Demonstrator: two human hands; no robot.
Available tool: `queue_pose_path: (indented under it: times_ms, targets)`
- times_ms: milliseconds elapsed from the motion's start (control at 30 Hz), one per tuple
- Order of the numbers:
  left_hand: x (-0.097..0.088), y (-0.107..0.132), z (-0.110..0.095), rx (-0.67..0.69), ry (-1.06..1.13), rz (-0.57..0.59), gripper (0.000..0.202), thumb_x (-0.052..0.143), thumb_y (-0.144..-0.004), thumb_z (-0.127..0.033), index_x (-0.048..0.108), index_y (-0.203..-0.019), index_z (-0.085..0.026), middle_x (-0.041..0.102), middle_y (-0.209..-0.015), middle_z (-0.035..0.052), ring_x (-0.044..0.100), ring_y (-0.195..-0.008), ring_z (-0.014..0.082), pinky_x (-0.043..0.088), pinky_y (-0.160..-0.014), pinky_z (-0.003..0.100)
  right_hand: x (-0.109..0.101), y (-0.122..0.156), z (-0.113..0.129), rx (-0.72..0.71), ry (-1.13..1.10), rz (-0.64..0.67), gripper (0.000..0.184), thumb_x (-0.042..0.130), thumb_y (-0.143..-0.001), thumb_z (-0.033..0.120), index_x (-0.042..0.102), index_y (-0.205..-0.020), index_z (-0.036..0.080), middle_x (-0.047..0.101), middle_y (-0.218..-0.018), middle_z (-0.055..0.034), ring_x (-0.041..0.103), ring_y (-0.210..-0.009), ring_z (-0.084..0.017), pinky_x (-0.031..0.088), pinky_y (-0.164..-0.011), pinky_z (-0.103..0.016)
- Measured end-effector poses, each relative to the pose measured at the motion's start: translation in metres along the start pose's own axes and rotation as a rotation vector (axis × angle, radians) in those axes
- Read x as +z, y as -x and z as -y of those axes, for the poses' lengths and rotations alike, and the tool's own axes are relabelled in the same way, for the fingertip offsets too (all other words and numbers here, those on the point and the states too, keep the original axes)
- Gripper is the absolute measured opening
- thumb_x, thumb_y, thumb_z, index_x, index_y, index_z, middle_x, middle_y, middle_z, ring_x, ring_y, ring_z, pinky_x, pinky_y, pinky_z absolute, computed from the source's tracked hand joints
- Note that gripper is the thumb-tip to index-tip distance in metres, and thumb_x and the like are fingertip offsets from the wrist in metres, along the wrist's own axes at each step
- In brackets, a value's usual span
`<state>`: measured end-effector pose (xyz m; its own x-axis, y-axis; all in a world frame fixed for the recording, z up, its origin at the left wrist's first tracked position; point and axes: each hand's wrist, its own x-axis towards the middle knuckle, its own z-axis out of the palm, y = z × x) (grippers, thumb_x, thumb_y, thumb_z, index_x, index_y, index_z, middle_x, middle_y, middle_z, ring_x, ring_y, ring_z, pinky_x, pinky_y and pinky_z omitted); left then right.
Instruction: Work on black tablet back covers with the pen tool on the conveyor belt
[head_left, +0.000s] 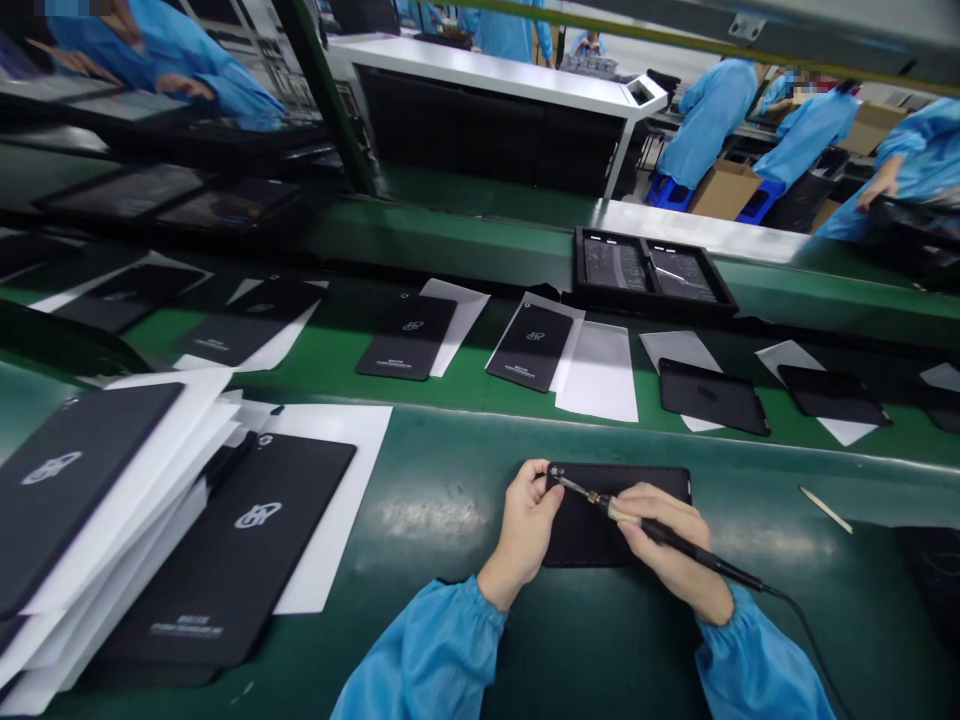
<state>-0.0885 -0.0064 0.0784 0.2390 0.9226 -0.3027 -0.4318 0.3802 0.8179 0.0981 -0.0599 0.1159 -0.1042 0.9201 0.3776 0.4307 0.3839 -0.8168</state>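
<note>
A black tablet back cover (585, 540) lies inner side up on the green bench in front of me. My left hand (529, 525) is closed on its upper left corner, thumb and fingers pinching the edge. In my right hand (671, 535) is a soldering iron (660, 535), held like a pen, with a pale grip and a black handle. Its metal tip points at the cover's upper left corner, close beside my left thumb. A black cord trails from the handle to the lower right. Whatever small part sits at the tip is too small to make out.
To the left, black tablet covers (255, 520) are stacked with white sheets (341, 500). Covers (531, 345) on paper line the green conveyor beyond the bench. A black tray (652, 270) sits behind it. A thin pale stick (825, 508) lies at right. Blue-sleeved co-workers (709, 115) are farther back.
</note>
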Motion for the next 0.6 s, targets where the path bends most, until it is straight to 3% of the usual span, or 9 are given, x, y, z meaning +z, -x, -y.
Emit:
queue_pose_path:
  times_ms: [233, 600]
  targets:
    - [0.001, 0.0, -0.001, -0.007, 0.008, 0.014, 0.026, 0.075, -0.077, -0.027, 0.055, -0.092, -0.02, 0.067, -0.069, -0.0024, 0.058, -0.056, 0.0112, 0.042, -0.057, 0.022, -0.01, -0.004, 0.002, -0.001, 0.016, -0.028, 0.017, 0.067, -0.09, 0.014, 0.075, -0.102, 0.023, 0.074, -0.092, -0.0066, 0.072, -0.087, -0.021, 0.06, -0.075, -0.032]
    - [0.001, 0.001, -0.002, -0.012, 0.004, 0.017, 0.027, 0.076, -0.076, -0.029, 0.056, -0.093, -0.02, 0.069, -0.07, -0.0015, 0.06, -0.058, 0.0121, 0.044, -0.058, 0.022, -0.015, -0.025, 0.008, 0.045, 0.025, 0.052, 0.012, 0.067, -0.091, 0.023, 0.077, -0.097, 0.022, 0.075, -0.089, -0.0063, 0.073, -0.081, -0.02, 0.06, -0.074, -0.032]
